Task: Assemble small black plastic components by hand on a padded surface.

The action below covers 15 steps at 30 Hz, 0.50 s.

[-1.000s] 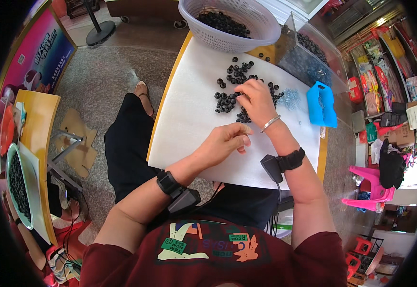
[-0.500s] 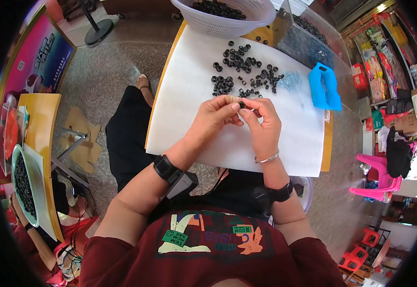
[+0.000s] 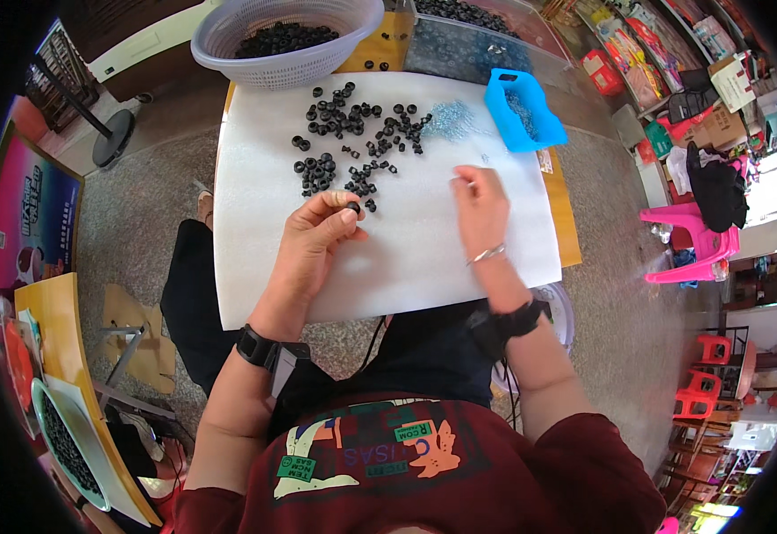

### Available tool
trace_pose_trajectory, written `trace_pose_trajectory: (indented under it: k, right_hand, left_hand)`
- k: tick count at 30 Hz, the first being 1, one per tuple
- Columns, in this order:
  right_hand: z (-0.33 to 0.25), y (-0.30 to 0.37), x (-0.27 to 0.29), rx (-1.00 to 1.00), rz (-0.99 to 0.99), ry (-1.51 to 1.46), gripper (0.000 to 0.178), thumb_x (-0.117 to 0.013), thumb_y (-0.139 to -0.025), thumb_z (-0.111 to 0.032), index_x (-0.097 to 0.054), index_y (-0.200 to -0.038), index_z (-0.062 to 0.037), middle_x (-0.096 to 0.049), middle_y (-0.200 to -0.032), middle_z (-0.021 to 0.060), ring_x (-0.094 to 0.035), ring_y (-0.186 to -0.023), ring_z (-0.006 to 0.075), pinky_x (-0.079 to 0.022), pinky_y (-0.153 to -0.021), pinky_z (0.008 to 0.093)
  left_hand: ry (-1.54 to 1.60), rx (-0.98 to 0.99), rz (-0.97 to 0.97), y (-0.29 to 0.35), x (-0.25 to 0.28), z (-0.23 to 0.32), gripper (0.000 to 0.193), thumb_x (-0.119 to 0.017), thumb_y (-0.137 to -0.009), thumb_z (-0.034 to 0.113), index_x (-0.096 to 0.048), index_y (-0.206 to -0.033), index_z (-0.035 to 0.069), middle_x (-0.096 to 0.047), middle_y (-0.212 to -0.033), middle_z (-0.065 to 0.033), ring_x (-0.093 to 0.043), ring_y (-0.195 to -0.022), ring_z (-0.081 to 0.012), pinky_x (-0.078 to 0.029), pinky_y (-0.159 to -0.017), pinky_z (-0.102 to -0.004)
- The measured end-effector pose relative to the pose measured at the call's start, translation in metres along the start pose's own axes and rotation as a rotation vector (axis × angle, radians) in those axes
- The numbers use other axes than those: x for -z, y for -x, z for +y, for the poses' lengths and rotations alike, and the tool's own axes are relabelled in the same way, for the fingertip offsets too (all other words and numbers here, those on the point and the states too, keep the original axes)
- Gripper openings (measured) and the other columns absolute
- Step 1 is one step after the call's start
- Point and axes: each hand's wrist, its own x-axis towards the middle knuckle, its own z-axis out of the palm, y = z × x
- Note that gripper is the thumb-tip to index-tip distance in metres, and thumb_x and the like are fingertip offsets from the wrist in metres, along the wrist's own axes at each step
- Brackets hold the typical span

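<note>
Between the thumb and fingertips of my left hand (image 3: pixel 315 233) is a small round black part (image 3: pixel 353 206). It is held just above the white sheet, close to the near end of the loose black parts (image 3: pixel 319 171). My right hand (image 3: pixel 481 210) is apart from it, over the right side of the sheet, with its fingers curled in. Whether anything sits in those fingers is too small to see. Beyond the right hand lies a loose heap of tiny pale, shiny pieces (image 3: pixel 449 121), with a blue plastic tray (image 3: pixel 541 133) of similar pieces beside it.
The white sheet (image 3: pixel 397 276) covers most of a yellow table. Along its far edge stand a pale basket (image 3: pixel 295 68) of black parts and a clear bin (image 3: pixel 468 55). On the left, another table holds a green-rimmed bowl (image 3: pixel 46 418) of black pieces, with another person's arm nearby.
My hands were together around a small black part. Now they are apart: the left has kept a black part, and the right has drawn away toward the pale pieces. The view has shifted too.
</note>
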Motion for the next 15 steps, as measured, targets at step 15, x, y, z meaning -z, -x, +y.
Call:
trace_pose_trajectory:
  k: [15]
  right_hand:
    - [0.05, -0.038, 0.005, -0.018, -0.003, 0.005, 0.012, -0.065, -0.077, -0.008, -0.063, -0.089, -0.0065, -0.06, -0.091, 0.0075, -0.059, -0.082, 0.0243, -0.045, -0.074, 0.0372]
  left_hand:
    - [-0.006, 0.044, -0.038, -0.001, -0.001, 0.005, 0.017, -0.062, -0.086, 0.006, -0.062, -0.103, 0.004, -0.062, -0.085, -0.0039, -0.058, -0.076, -0.009, -0.052, -0.071, -0.0259]
